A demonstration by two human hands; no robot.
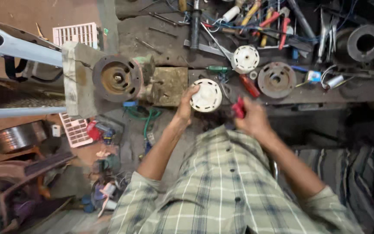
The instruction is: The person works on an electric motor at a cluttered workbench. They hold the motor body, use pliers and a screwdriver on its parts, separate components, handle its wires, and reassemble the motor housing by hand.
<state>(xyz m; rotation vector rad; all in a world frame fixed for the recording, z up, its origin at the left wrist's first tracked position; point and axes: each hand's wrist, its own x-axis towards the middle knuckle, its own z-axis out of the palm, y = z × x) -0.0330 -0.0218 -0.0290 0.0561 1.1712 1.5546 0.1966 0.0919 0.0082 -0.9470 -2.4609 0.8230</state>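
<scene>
Gripping white disc (206,95) left, red tool (239,107) right.

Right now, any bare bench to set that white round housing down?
Bare patches: the grey slab top between the white grille and the black rod, and the mottled plate right of the rusty motor. Crowded: the far right among pliers, wires and rusty disc. Left hand holds the white housing.

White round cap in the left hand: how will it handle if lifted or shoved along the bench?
The white round cap looks like thin moulded plastic, so probably light and stiff. The left hand spans its edge easily. Being a flat disc, it would likely slide rather than tip, though on edge it could roll.
</scene>
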